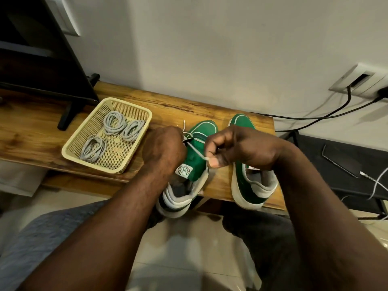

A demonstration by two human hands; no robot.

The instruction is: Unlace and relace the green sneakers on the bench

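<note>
**On the bench: two green sneakers, one lace in two hands**

At the bench's (168,103) near right end stand two green sneakers, side by side and just apart. Both toes point away from the person toward the wall. Both heels point back and hang over the near edge. The long axes run near to far, roughly parallel (the left one's toe leans a little to the right).

Counts:
- Sneakers: two. The left sneaker (200,131) is the one being handled. The right sneaker (241,179) stands partly under the right wrist.
- Hands: two, both over the left sneaker's throat.
- Loose lace: one white lace (196,151), running slantwise across the green tongue between the hands.
- Grey lace coils: three, (114,122), (133,131) and (93,148), lying apart in one cream mesh basket (69,152) left of the sneakers.

Grip:
- The right hand (235,148) has its fingers curled, with thumb and forefinger pinching the lace's end.
- The left hand (163,150) is curled at the eyelets around the lace's other run. Its fingertips are hidden behind the knuckles, and a short tip of lace sticks up past them.

Elsewhere, a black stand foot (67,116) rests on the bench behind the basket. One dark phone (340,160) lies on a low surface to the right.
</note>
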